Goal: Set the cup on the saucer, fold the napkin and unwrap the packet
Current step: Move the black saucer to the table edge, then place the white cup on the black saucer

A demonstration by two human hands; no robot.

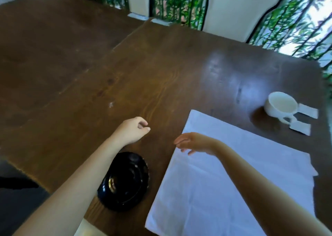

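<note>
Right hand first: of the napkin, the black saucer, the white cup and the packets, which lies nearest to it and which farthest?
From the right hand:
1. Napkin, directly under it.
2. Black saucer, to its lower left.
3. White cup, far right.
4. Packets, beside the cup; too close to the cup to rank surely.

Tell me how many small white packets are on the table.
2. One packet lies just right of the white cup; the other packet lies in front of the cup's handle. The cup may hide part of them.

Two bare forearms, no sleeves in view, left hand (133,130) and right hand (193,143) without rings, watch, bracelets or gloves, short unpainted fingernails, edges slightly blurred
</note>
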